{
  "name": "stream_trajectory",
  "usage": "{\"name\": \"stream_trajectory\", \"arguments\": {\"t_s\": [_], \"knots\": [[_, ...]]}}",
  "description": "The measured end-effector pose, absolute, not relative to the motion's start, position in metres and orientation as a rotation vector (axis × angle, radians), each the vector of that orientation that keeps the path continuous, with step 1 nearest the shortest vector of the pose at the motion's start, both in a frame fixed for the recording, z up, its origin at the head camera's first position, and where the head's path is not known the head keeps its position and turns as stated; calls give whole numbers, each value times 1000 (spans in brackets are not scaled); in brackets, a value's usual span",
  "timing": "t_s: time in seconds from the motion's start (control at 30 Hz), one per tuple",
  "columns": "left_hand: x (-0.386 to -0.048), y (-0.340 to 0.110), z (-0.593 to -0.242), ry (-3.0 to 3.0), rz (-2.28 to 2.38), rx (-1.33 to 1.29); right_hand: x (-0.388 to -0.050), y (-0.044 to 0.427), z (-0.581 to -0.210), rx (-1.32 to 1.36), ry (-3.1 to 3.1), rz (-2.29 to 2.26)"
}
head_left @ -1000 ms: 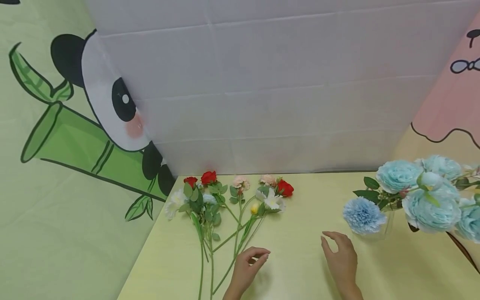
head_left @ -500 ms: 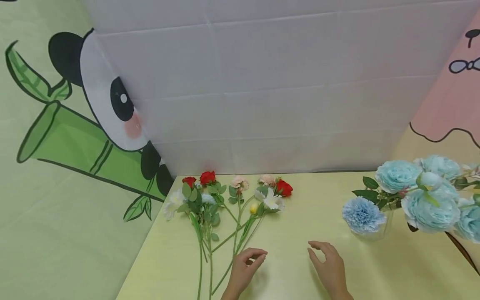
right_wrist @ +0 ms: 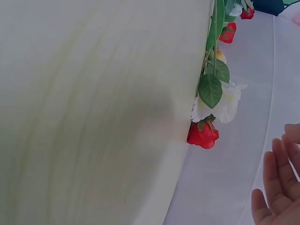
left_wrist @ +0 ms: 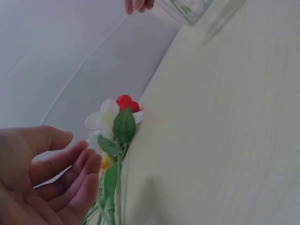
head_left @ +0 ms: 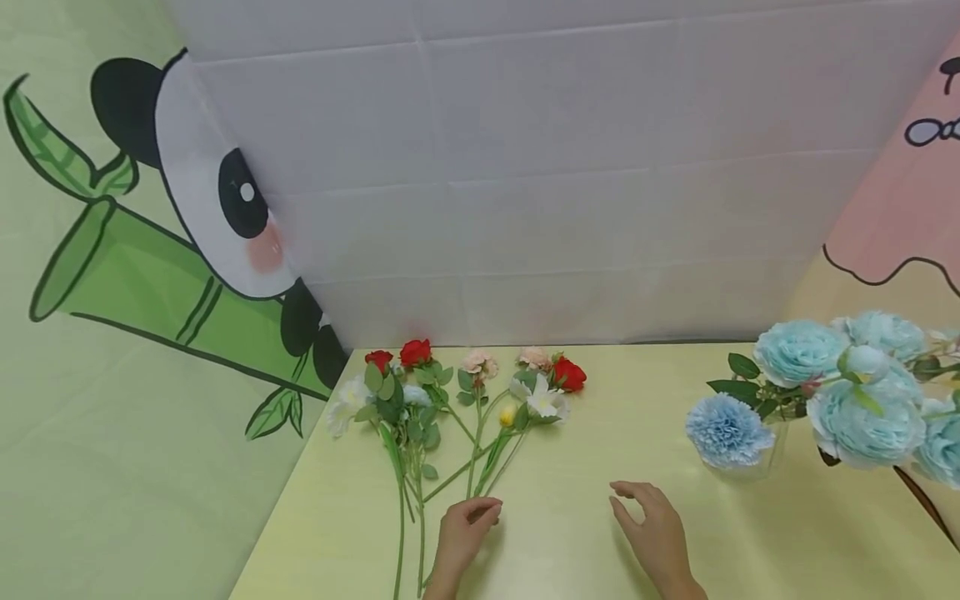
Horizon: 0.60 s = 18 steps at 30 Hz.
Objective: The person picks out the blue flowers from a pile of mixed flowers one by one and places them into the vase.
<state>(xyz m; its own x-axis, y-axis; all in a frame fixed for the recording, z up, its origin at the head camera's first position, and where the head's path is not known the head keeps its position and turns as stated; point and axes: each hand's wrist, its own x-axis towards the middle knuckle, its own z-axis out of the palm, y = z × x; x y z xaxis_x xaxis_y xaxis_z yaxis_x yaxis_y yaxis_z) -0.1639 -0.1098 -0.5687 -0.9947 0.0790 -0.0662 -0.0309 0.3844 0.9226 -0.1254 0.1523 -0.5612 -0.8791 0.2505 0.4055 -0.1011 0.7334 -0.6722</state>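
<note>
My left hand [head_left: 463, 533] hovers over the front of the table, its fingers loosely bent and holding nothing. Just beyond and beside it lie artificial flowers on long green stems: red roses [head_left: 416, 353], a white lily [head_left: 542, 398], a yellow bud [head_left: 508, 417] and pale pink blooms [head_left: 480, 365]. In the left wrist view the left hand [left_wrist: 51, 183] appears close to the stems, with nothing between thumb and fingers. To the right, my right hand [head_left: 654, 533] is also in the air, thumb and fingers apart, nothing in them. Its relaxed fingers show at the edge of the right wrist view.
On the right, a clear glass vase [head_left: 757, 462] holds large light-blue peonies [head_left: 862, 417] and a blue carnation [head_left: 727, 431] that lean out over its rim. A pale yellow tabletop [head_left: 585, 500] runs back to a white cloth wall [head_left: 555, 208]. Printed cloth hangs at both sides.
The right hand has moved left, away from the vase, and a little nearer to me. My left hand has shifted left toward the flower stems. The flowers have not moved.
</note>
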Motion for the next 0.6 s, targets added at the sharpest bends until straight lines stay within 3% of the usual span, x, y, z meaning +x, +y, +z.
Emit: {"name": "stream_trajectory", "arguments": {"t_s": [0.6], "knots": [[-182, -186, -551, 2797, 1309, -184, -120, 161, -566, -177, -2475, 989]]}}
